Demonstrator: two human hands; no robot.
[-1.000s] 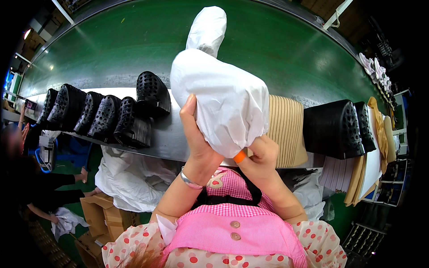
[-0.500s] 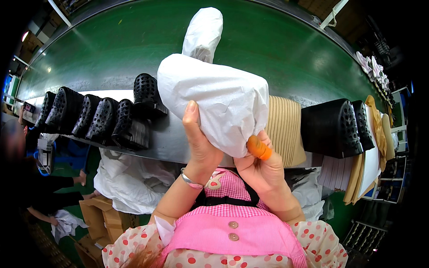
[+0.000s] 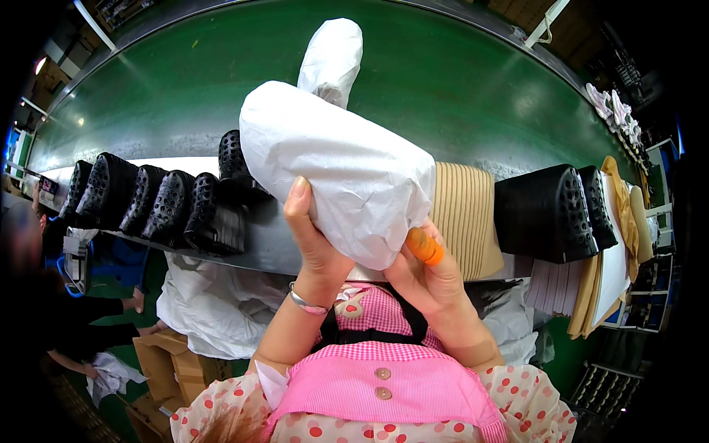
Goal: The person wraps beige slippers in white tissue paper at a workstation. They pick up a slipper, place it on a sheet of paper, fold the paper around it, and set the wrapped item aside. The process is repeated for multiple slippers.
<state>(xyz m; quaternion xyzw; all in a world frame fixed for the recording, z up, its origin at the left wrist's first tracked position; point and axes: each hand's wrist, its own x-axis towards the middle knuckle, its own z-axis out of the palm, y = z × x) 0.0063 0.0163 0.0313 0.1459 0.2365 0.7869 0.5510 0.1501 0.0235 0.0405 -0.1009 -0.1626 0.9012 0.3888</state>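
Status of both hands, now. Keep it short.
Left hand: closed on the white-wrapped bundle, thumb on top.
Right hand: at the bundle's lower right end, orange-covered thumb showing; whether it grips cannot be told.

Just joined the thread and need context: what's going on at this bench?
A person has both hands on a white-wrapped bundle: the left hand grips its near left side, and the right hand, with an orange finger cover, holds its near right end. A second white-wrapped bundle lies beyond, on the green surface. Black perforated pieces stand left; a tan stack stands right.
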